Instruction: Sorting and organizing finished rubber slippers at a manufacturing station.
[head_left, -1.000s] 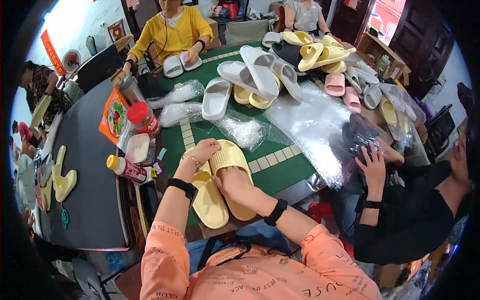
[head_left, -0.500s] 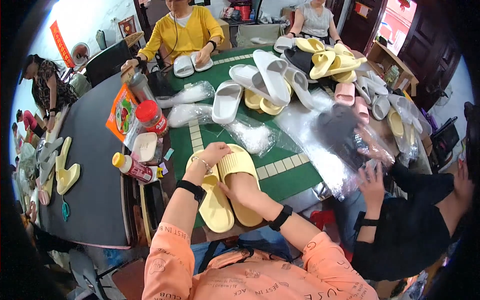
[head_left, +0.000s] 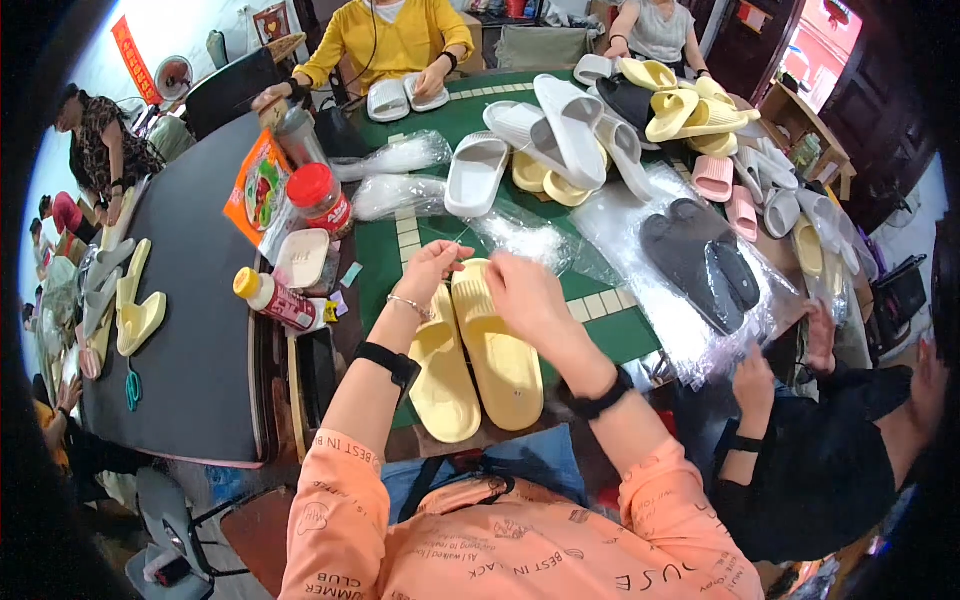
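A pair of pale yellow slippers lies side by side in front of me at the table's near edge, a left slipper and a right slipper. At the toe of the left one, my left hand is closed in a pinch; a thin, clear strand seems to show by its fingertips. My right hand is closed over the right slipper's ribbed strap, its fingertips turned away from view. What either hand grips is too small or hidden to make out. Clear plastic bags lie just beyond the hands.
Grey slippers and yellow slippers are heaped beyond. Right of me, a co-worker's hand is near bagged black slippers. A red-lidded jar, a yellow-capped bottle and a white container stand on the left.
My right hand has come out of the right slipper and moved forward over its strap. My left hand has shifted off the straps to the left slipper's toe. The co-worker's bagged black slippers now lie flat.
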